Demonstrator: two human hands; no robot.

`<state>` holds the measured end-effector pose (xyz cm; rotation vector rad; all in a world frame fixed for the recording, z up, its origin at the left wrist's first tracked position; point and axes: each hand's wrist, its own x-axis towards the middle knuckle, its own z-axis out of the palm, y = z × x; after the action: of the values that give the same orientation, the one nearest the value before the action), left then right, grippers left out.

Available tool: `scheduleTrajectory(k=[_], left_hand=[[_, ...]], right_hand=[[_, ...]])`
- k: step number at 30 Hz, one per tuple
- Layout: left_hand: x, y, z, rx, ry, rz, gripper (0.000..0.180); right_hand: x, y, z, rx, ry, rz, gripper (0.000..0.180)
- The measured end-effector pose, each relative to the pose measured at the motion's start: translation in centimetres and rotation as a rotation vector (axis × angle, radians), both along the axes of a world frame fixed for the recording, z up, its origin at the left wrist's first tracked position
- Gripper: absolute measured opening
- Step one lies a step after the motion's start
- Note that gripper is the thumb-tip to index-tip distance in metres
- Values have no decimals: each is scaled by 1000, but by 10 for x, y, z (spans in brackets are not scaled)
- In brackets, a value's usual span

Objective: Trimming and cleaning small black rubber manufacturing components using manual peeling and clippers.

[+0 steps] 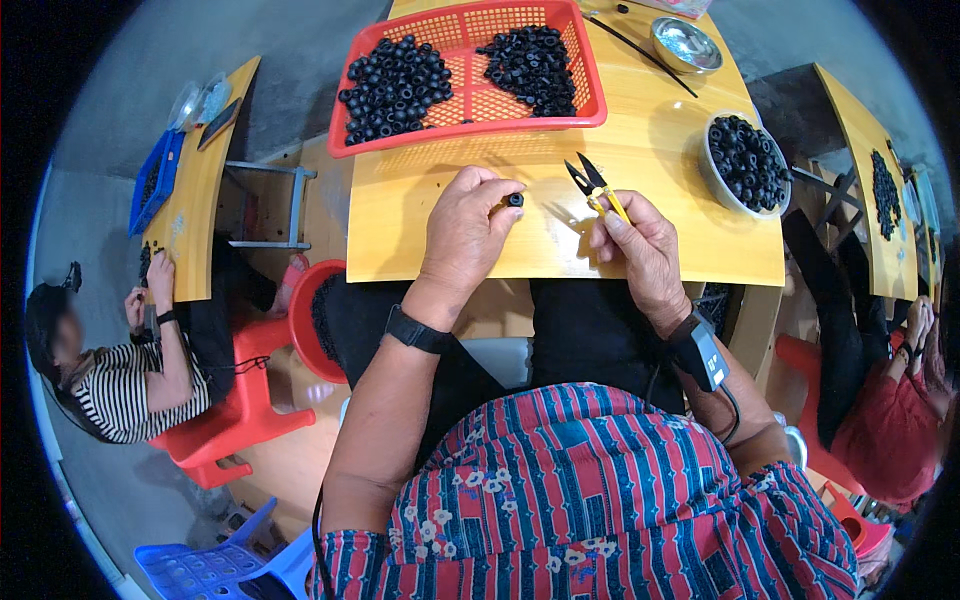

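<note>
My left hand (466,225) is closed in a pinch on a small black ring-shaped piece (515,200), its hole turned toward me. To its right, my right hand (638,240) grips yellow-handled snips (592,183). The dark blades stand apart and point up and to the left, not touching the piece. Both hands are over the near part of the yellow wooden table (400,215). Beyond them, a red mesh basket (468,140) holds two heaps of similar black pieces (395,88).
Right of my hands stands a white tub (715,170) full of black pieces. A metal bowl (688,45) and a thin black rod (640,55) lie farther back. A red basin (308,330) is below the table's left edge. Co-workers sit at tables on both sides.
</note>
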<state>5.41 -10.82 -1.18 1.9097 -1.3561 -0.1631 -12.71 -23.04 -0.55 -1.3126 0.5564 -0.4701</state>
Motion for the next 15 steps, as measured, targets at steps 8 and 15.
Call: scheduleTrajectory(k=[8, 15], left_hand=[[-13, 29, 9, -72, 826, 102, 20], [-40, 77, 23, -350, 1604, 31, 28]], right_hand=[[4, 10, 4, 189, -83, 105, 11], [5, 47, 27, 349, -21, 277, 18]])
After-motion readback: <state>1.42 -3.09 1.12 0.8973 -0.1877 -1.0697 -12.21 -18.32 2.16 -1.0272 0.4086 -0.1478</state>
